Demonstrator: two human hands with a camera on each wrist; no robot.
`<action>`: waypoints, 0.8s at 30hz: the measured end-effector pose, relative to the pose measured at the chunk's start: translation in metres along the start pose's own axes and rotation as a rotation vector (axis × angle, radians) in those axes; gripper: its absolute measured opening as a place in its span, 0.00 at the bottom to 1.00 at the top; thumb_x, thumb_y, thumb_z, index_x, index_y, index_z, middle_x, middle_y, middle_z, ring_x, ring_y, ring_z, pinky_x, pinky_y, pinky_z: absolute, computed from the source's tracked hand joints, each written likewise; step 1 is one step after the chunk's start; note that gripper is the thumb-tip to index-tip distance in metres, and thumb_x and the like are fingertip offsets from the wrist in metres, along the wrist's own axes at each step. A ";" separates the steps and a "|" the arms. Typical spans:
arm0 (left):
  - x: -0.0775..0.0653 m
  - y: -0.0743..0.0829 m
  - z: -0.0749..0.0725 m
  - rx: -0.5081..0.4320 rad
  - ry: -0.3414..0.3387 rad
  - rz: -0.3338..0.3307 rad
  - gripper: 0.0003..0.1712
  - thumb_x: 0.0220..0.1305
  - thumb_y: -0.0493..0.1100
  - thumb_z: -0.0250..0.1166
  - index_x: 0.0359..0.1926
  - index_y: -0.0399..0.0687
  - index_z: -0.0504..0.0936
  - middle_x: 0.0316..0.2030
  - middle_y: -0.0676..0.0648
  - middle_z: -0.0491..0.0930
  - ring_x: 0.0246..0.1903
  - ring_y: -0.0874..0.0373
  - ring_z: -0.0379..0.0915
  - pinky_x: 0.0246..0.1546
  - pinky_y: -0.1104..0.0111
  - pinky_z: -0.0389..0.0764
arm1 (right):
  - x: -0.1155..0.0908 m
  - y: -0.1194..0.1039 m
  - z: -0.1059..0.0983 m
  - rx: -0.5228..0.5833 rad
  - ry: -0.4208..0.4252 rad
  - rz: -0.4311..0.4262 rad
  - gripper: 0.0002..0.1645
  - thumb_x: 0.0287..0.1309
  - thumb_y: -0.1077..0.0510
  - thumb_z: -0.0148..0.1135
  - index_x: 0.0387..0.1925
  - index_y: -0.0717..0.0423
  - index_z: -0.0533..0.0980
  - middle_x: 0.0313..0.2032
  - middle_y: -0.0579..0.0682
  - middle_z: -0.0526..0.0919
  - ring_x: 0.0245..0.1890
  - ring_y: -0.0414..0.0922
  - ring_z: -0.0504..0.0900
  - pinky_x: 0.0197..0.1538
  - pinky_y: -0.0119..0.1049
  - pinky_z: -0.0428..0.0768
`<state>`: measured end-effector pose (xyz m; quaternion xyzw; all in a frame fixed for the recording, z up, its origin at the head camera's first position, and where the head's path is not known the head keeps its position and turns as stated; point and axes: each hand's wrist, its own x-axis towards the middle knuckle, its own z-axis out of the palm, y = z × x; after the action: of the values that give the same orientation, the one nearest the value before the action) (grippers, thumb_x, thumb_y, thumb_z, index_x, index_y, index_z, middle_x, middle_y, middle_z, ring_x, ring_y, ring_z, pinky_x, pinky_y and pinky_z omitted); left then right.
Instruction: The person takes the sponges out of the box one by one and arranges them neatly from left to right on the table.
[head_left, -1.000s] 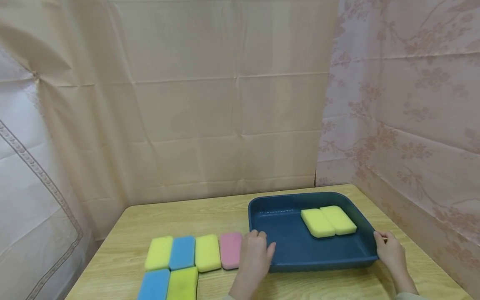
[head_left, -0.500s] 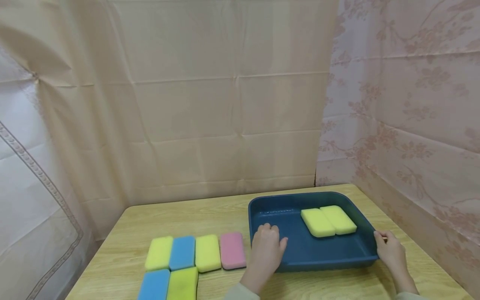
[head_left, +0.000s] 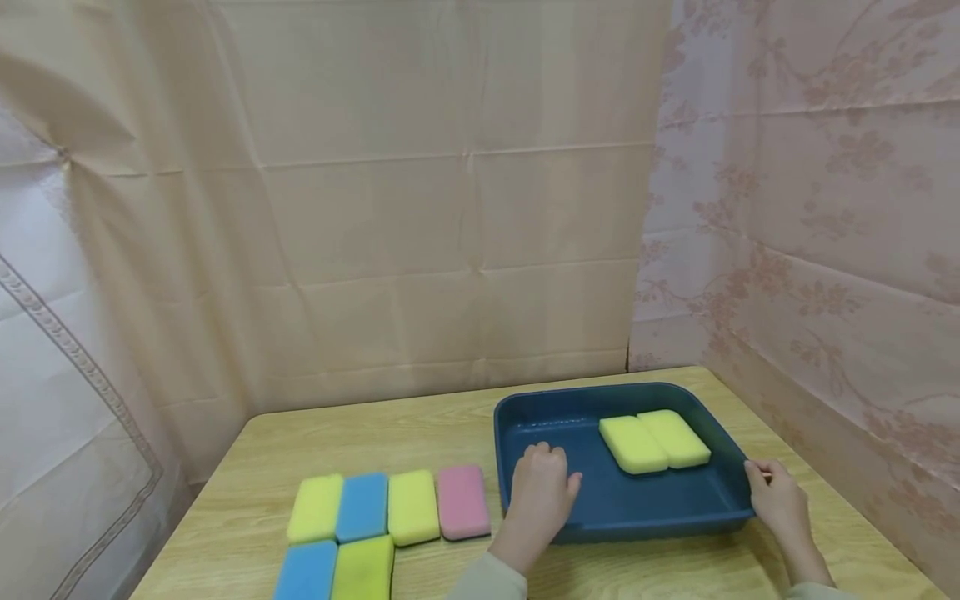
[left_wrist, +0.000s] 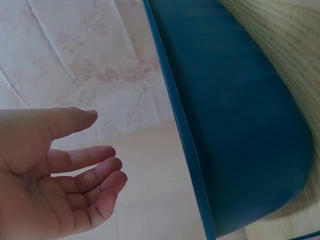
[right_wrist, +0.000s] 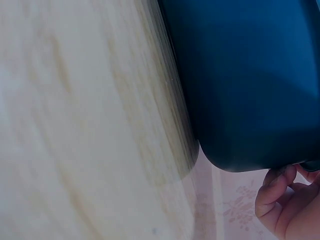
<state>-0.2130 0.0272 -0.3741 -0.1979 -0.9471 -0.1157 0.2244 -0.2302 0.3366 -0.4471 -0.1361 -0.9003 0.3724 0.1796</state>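
Note:
A dark blue rectangular tray point(head_left: 645, 529) stands on the right half of the table. Two yellow sponges point(head_left: 633, 443) lie side by side inside it, toward its right. My left hand point(head_left: 538, 492) is over the tray's left front corner. In the left wrist view this hand point(left_wrist: 65, 185) has loosely bent fingers with nothing in them, apart from the tray wall point(left_wrist: 240, 120). My right hand point(head_left: 782, 504) grips the tray's right end near the front corner. Seen from the right wrist, bent fingers point(right_wrist: 275, 192) are at the tray's edge; part of the hand lies outside that view.
Left of the tray, a pink sponge point(head_left: 463, 502) ends a row with yellow and blue sponges point(head_left: 362, 507). Closer to me lie a blue sponge point(head_left: 306, 571) and a yellow-green one point(head_left: 363, 568). A beige curtain point(head_left: 450, 208) hangs behind the wooden table point(head_left: 420, 425).
My left hand has moved right and slightly forward, from beside the pink sponge to over the tray's corner, uncovering that sponge. The right hand keeps its grip; tray and sponges stay put.

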 end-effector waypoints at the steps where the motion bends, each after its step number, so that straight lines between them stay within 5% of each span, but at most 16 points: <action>1: 0.002 0.001 0.001 0.000 -0.007 0.006 0.15 0.50 0.50 0.67 0.22 0.42 0.79 0.19 0.50 0.69 0.22 0.58 0.66 0.22 0.72 0.69 | 0.000 0.000 0.000 0.000 0.001 0.001 0.22 0.65 0.55 0.40 0.44 0.74 0.66 0.39 0.74 0.72 0.39 0.66 0.71 0.38 0.54 0.68; 9: 0.014 0.010 0.009 0.038 -0.078 0.056 0.15 0.51 0.49 0.66 0.19 0.44 0.77 0.19 0.50 0.69 0.22 0.59 0.66 0.21 0.72 0.70 | -0.001 -0.001 0.001 0.007 0.014 0.000 0.21 0.65 0.56 0.40 0.44 0.74 0.67 0.39 0.74 0.72 0.39 0.67 0.71 0.38 0.54 0.68; 16: 0.025 0.020 0.010 0.026 -0.203 0.037 0.14 0.53 0.50 0.65 0.21 0.44 0.79 0.22 0.49 0.72 0.23 0.60 0.67 0.21 0.73 0.70 | 0.000 -0.001 0.000 0.011 0.011 0.010 0.21 0.65 0.56 0.39 0.44 0.74 0.66 0.40 0.74 0.71 0.39 0.66 0.71 0.38 0.54 0.68; 24: 0.043 0.028 0.030 0.130 -0.255 0.098 0.15 0.55 0.51 0.63 0.17 0.50 0.78 0.21 0.51 0.72 0.22 0.61 0.67 0.19 0.72 0.70 | -0.001 0.000 0.000 0.008 -0.003 0.007 0.22 0.65 0.55 0.39 0.44 0.74 0.66 0.39 0.75 0.71 0.38 0.66 0.71 0.37 0.53 0.68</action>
<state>-0.2480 0.0758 -0.3761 -0.2419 -0.9627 -0.0171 0.1201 -0.2292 0.3358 -0.4476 -0.1381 -0.8985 0.3770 0.1772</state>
